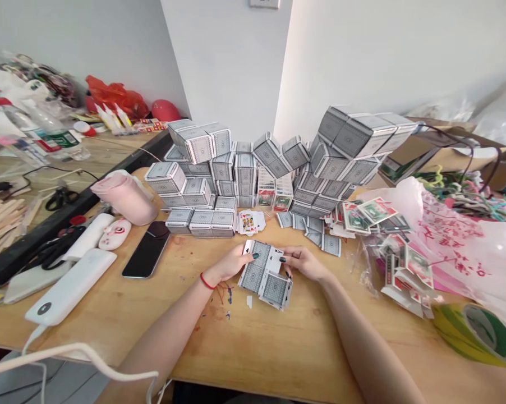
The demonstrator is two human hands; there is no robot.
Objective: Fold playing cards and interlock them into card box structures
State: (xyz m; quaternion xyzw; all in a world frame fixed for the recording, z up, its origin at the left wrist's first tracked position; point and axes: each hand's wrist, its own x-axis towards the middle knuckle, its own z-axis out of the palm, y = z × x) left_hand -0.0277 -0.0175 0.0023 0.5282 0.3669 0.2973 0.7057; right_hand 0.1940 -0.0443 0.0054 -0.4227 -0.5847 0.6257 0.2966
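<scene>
Between my hands, low over the wooden table, is a piece made of folded playing cards (256, 268), mostly grey patterned backs with ace corners showing. My left hand (235, 262) grips its left edge, thumb on top. At the upper right, my right hand (300, 262) pinches a white-faced ace card (275, 259) that joins the piece. Just beyond lies a small pile of loose cards (249, 222), a king face up. Behind stand stacked blocks built from cards (213, 221), and folded cards (329, 244) lie to the right.
A black phone (147, 250), a white power bank (70, 287) and a pink pouch (124, 196) lie left. Opened card boxes (408, 275), a pink-printed plastic bag (463, 238) and a yellow tape roll (455, 331) are right. A white cable (76, 349) crosses the lower left.
</scene>
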